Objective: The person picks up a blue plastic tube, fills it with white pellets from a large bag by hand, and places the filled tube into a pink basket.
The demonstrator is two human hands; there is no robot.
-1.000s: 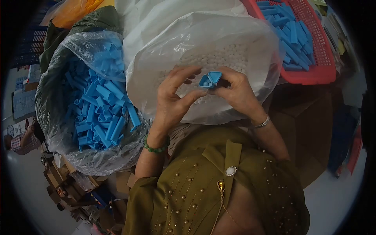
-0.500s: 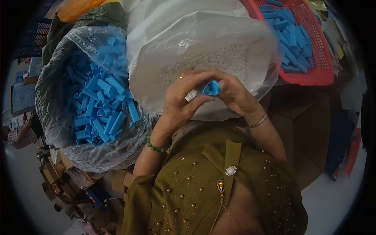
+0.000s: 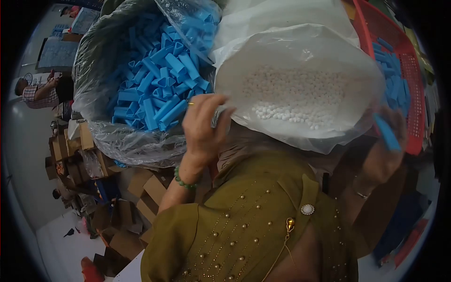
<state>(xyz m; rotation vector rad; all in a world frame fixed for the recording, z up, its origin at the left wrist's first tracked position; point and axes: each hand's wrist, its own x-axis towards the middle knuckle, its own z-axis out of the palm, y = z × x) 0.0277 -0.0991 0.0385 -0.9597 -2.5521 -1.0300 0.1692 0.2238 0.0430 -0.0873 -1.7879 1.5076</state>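
Note:
My left hand (image 3: 203,127), fingers curled but thumb and fingertips apart, is at the near right edge of a plastic-lined bag (image 3: 96,136). I see nothing held in it. Many short blue triangular tubes (image 3: 155,70) fill that bag. At the right my right hand (image 3: 387,148) is blurred and closed around one blue tube (image 3: 387,133), in front of the red basket (image 3: 416,103). More blue tubes (image 3: 393,77) lie inside the basket. Between my hands an open white bag (image 3: 300,51) holds small white pellets (image 3: 293,110).
Cardboard boxes (image 3: 124,235) lie on the floor at the lower left. Another person (image 3: 42,94) in a checked shirt is at the far left. A brown carton (image 3: 383,207) stands below my right arm.
My hands have parted from over the white bag. The left went toward the bag of blue tubes; the right carried a tube to the red basket. The view has shifted too.

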